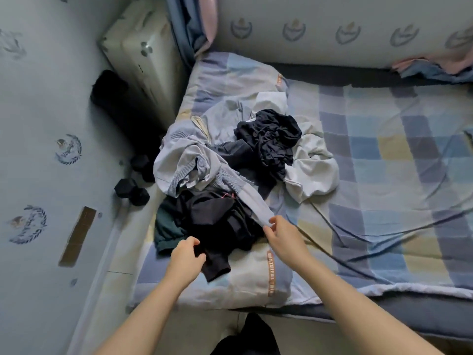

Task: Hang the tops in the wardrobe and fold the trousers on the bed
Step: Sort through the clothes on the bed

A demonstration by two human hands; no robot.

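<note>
- Right hand (pixel 281 233): thumb and fingertips pinching the cuff end of a light grey sleeve (pixel 256 206), at the near edge of the clothes heap.
- Left hand (pixel 186 254): fingers curled onto the edge of a black garment (pixel 215 226), apparently gripping its fabric; contact partly hidden by the knuckles.
- Light grey top with striped ribbed trim (pixel 184 162): crumpled across the left and middle of the heap, the pinched sleeve trailing from it toward the viewer.
- Dark green garment (pixel 166 226): under the left edge of the black one, just beside the left hand.
- Second black garment (pixel 271 139): bunched on top of the heap, farther back.
- White garment (pixel 312 167): spread to the right of the heap, touching the black bundle.
- Heap as a whole: lying on a folded checked quilt (pixel 256 278) at the left end of the bed.
- Checked bedsheet (pixel 384 175): blue, yellow and grey squares, wrinkled, extending right.
- Thin dark cable (pixel 330 226): running across the sheet from near the right hand.
- Black dumbbells (pixel 133 190): on the floor beside the bed, near the patterned wall (pixel 38 124).
- White suitcase (pixel 143 55): upright in the corner beyond the dumbbells.
</note>
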